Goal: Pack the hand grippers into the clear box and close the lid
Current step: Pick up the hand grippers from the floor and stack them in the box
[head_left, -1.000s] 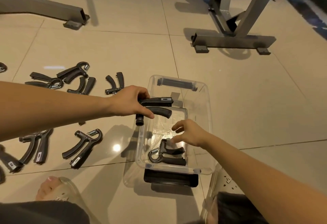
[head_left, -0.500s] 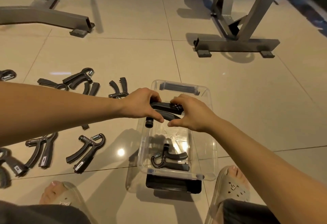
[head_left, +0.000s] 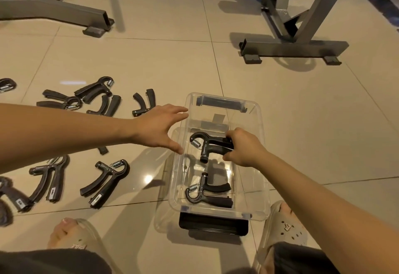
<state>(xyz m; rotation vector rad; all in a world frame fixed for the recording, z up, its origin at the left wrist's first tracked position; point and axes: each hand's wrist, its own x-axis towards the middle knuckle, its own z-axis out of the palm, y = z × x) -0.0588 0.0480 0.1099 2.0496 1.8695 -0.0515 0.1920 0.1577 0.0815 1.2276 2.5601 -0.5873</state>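
A clear plastic box (head_left: 262,161) stands open on the tiled floor in front of me. My right hand (head_left: 245,147) grips the handles of a black hand gripper (head_left: 205,144) inside the box, toward its far half. A second hand gripper (head_left: 205,192) lies in the near end of the box. My left hand (head_left: 160,127) hovers with spread fingers at the box's left rim, holding nothing. Several more hand grippers lie on the floor to the left, the nearest one (head_left: 105,182) beside my forearm. The lid (head_left: 212,224), clear with a dark latch, lies under the box's near end.
Grey metal equipment frames stand on the floor at the far left (head_left: 71,12) and far right (head_left: 293,44). My two feet in pale clogs (head_left: 285,228) flank the box's near end. Bare tiles spread to the right of the box.
The hand gripper passed from my left hand to my right, which lowered it into the box. My left hand let go and opened, drawing back to the left rim.
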